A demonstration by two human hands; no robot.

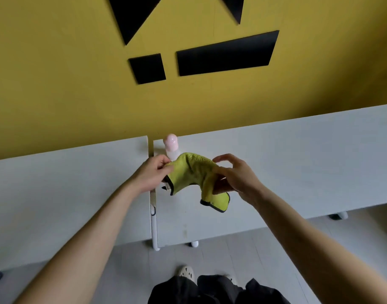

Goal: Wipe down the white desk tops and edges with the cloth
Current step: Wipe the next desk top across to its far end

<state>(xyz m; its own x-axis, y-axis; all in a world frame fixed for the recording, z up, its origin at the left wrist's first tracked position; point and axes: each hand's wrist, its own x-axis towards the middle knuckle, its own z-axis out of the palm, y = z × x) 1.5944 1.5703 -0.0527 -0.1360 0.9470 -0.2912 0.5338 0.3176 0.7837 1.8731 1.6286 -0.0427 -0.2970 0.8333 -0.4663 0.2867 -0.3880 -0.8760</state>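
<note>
A yellow-green cloth (193,172) with a dark hem hangs in the air between both hands, above the right white desk (298,163). My left hand (152,172) pinches its left end, over the gap between the two desks. My right hand (234,175) grips its right side, with one corner drooping below the palm. The left white desk (63,194) stands beside the right one, apart by a narrow gap.
A pink-capped bottle (171,145) stands at the back left corner of the right desk, just behind the cloth. A yellow wall with black panels (225,53) rises behind the desks. Desk legs on castors (194,243) and my shoe (186,272) show on the grey floor.
</note>
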